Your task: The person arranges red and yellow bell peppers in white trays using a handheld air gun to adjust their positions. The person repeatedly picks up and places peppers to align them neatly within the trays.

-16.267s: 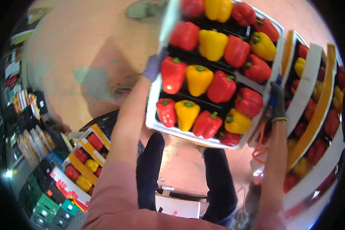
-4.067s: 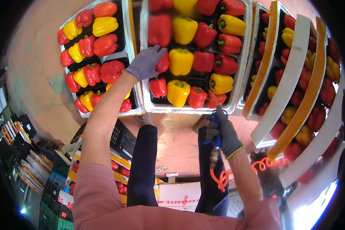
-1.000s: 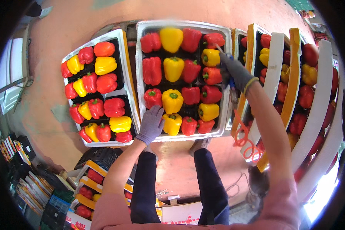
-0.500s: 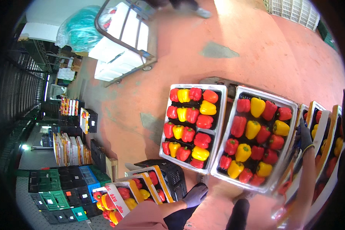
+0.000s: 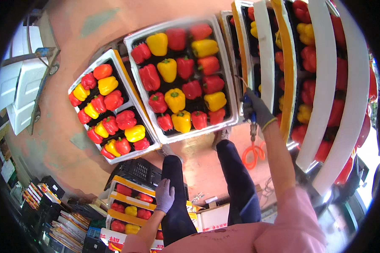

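My right hand [image 5: 261, 110], in a grey glove, is closed round a blue air blow gun [image 5: 249, 98] with a thin nozzle. An orange coiled hose [image 5: 250, 158] hangs from its lower end. Just left of the nozzle stands a white foam box [image 5: 190, 134] with rows of red and yellow bell peppers [image 5: 175, 100] in a black tray. My left hand [image 5: 164, 195], in a pale lilac glove, lies flat on my left thigh with its fingers stretched out, holding nothing. A second pepper box [image 5: 151, 146] stands farther left.
Tall stacks of pepper boxes [image 5: 320, 84] rise close on my right. More pepper boxes [image 5: 135, 220] and a black crate [image 5: 140, 169] stand at my lower left. A cart [image 5: 46, 52] carries white boxes [image 5: 29, 90] at the far left, on a reddish floor [image 5: 71, 25].
My view has swung to the right, so both pepper boxes sit farther left and the right-hand stacks show more. My right hand and the blow gun now show plainly. My left hand stays on my leg.
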A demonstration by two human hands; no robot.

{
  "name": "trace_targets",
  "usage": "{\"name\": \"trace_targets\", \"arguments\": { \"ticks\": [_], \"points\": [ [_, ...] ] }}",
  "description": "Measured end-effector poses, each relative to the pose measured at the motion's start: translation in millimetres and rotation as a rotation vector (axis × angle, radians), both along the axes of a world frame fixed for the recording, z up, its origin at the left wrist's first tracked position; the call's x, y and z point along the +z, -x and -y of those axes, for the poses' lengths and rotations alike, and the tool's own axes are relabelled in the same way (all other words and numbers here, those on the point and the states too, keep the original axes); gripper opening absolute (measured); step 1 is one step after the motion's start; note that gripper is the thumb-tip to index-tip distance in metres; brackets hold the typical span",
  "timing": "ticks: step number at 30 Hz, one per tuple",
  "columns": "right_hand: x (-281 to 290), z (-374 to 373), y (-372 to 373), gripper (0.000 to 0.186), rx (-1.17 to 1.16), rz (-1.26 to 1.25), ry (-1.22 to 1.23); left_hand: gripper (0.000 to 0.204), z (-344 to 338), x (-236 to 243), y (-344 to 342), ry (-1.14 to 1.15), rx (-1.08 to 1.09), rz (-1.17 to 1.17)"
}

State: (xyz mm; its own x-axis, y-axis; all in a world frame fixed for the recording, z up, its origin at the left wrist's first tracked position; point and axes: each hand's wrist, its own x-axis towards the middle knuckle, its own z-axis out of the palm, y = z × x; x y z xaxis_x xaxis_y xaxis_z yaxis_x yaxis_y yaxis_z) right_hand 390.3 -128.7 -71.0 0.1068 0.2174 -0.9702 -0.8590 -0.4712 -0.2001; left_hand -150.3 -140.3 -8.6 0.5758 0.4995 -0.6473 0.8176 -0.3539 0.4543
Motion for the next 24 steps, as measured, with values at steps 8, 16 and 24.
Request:
{"name": "trace_targets", "arguments": {
  "ticks": [8, 16, 24],
  "points": [
    [44.1, 62.6, 71.5, 0.049, 0.269, 0.01, 0.174, 0.039, 11.0, -0.9, -4.0, 0.016, 0.003, -0.038],
    [-15.0, 18.4, 106.9, 0.054, 0.534, 0.141, 0.048, 0.038, 28.5, -5.9, -10.5, 0.01, -0.021, -0.014],
    [45.0, 121.3, 136.4, 0.04, 0.588, 0.021, 0.322, 0.037, 32.8, -9.8, -10.2, 0.04, 0.003, -0.025]
  ]
}}
